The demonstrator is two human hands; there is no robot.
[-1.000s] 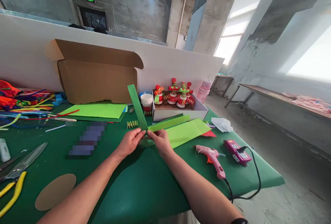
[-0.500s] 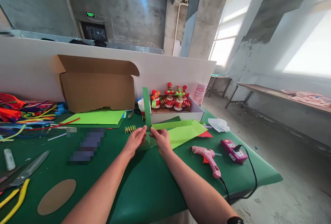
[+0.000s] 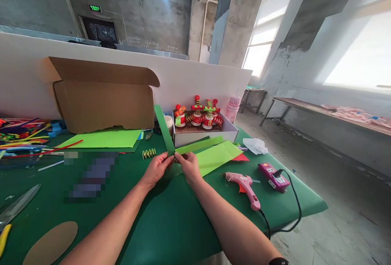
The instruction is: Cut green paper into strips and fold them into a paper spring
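Both my hands meet over the middle of the green table. My left hand pinches the base of a dark green paper strip that sticks up and leans to the left. My right hand pinches a light green paper strip that runs off to the right. The two strips cross at my fingertips. A light green sheet lies flat just right of my right hand.
An open cardboard box stands at the back. A white box of small red-and-green figures sits behind the strips. A pink glue gun with its black cord and a pink device lie to the right. Pipe cleaners, scissors and a cardboard oval are on the left.
The upright dark green strip swung from leaning left to nearly vertical, then back to leaning left. Both hands kept their pinch at the crossing. The camera shifted a little.
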